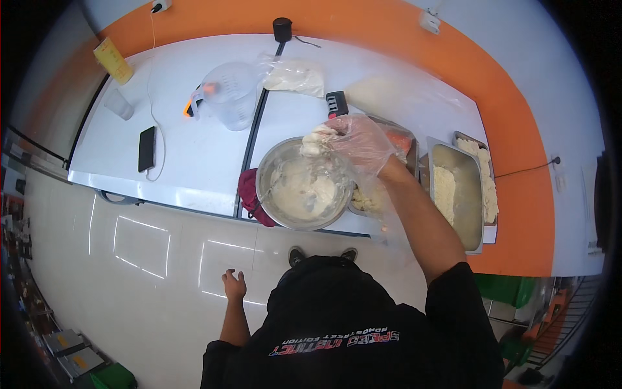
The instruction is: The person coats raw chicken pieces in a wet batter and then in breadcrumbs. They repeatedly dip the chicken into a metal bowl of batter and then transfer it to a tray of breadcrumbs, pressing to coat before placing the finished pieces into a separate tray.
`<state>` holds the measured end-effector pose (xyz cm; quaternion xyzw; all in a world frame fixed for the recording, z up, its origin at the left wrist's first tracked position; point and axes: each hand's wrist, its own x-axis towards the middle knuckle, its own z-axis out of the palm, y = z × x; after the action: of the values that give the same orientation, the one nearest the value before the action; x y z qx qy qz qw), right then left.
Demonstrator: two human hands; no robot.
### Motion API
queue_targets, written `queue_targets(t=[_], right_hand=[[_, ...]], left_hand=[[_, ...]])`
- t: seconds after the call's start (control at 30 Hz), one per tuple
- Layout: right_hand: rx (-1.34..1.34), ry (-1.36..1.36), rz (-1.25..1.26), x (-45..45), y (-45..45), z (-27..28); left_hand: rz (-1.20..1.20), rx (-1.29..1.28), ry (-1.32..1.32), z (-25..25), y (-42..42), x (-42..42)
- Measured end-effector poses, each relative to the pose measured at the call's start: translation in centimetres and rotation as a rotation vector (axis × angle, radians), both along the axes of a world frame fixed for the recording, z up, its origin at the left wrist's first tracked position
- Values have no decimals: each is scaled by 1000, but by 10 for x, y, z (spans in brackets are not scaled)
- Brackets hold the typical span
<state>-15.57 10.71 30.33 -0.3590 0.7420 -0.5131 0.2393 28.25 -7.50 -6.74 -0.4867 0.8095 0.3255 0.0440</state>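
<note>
My right hand (347, 138), in a clear plastic glove, is raised over the far right rim of a metal mixing bowl (261, 206). Its bent fingertips are thickly coated in white batter; whether something sits within them cannot be made out. Pale batter (306, 192) covers the inside of the bowl, and a thin metal handle leans on its left side. Bare and hanging beside my body, my left hand (234, 286) holds nothing, its fingers a little apart above the tiled floor. A maroon cloth item (250, 192) lies against the bowl's left side.
Right of the bowl stand a deep metal pan (470, 204) with yellowish crumbs (443, 192) and a tray of pale crumbs (488, 182). Beyond are a knife sharpener (336, 103), a bag of white powder (294, 79) and a plastic measuring jug (235, 97). A phone (146, 148) lies left, cabled.
</note>
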Motion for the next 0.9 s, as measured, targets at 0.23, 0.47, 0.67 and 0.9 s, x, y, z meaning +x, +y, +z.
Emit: queue_targets(t=[0.23,0.47,0.67,0.9], right_hand=[[-23,-8,-58,-2,0,2],[-110,-107,-13,-9,4,-7],[-43,-49,-48,-7,5,0],[-1,-40,-45,-3,-1,-20]], left_hand=[[-2,-18,-19,4,-2,-2],[-17,-15,2,0,-3,-8],[-18,-22,12,-1,-2,-8],[-29,-17,12,5,0,-10]])
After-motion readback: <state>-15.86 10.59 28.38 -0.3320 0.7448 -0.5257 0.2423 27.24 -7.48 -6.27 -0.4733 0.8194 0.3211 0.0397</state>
